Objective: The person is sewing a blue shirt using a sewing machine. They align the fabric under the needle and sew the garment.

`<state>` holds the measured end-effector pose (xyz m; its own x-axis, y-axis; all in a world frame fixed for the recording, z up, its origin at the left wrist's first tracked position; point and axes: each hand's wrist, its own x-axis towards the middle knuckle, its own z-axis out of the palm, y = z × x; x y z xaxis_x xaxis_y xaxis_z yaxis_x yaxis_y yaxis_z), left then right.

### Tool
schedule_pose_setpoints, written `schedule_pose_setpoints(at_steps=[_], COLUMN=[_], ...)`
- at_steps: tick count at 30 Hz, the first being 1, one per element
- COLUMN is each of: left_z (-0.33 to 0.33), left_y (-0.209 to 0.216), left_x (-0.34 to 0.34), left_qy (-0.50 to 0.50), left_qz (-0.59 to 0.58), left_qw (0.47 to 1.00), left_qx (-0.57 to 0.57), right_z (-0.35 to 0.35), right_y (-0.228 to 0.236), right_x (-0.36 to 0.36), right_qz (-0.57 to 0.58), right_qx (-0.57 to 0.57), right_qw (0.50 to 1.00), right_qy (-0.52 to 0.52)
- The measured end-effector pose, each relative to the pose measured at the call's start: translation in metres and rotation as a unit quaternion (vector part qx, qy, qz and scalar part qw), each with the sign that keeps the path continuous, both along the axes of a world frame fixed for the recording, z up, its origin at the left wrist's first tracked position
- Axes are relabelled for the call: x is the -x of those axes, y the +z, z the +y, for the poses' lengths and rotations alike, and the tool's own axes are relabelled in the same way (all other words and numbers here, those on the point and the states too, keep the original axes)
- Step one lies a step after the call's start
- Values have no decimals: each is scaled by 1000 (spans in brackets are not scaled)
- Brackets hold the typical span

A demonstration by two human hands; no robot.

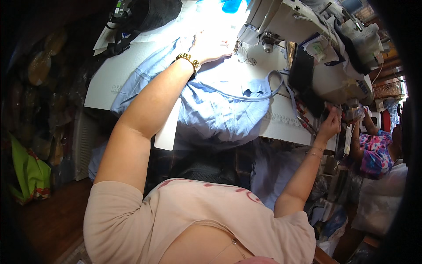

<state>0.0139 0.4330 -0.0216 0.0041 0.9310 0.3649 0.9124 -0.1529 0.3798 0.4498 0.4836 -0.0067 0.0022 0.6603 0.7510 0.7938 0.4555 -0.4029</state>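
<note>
A light blue garment (220, 110) lies bunched on the sewing machine's white table and hangs over its near edge. A narrow blue strap loops along its right side. My left hand (213, 52), with a gold watch on the wrist, is over the garment's far part, beside the needle area of the sewing machine (281, 22). Strong lamp light washes out its fingers. My right hand (330, 124) is raised at the machine's right end, near the handwheel. Its fingers are bent together by a small dark thing that I cannot make out.
A black bag (151, 17) with straps lies at the table's far left. A white strip (168, 130) sticks out under my left forearm. Another person in a tie-dyed top (377, 152) is at the far right. A green bag (30, 171) is at the left.
</note>
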Motion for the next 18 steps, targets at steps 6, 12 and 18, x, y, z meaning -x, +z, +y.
schedule_pose_setpoints(at_steps=[6,12,18], left_z=[1,1,-1], left_y=[-2,-7,-1], left_x=[0,0,-1], left_qy=[1,26,14], left_qz=[-35,63,65], left_qw=[998,997,995], left_qx=[57,31,70], right_z=[6,6,7], right_y=[-6,-6,-4], right_x=[-8,-4,2], right_qz=[10,5,-19], right_qx=[-8,-14,-95], right_qw=[1000,1000,994], right_qy=[10,1,49])
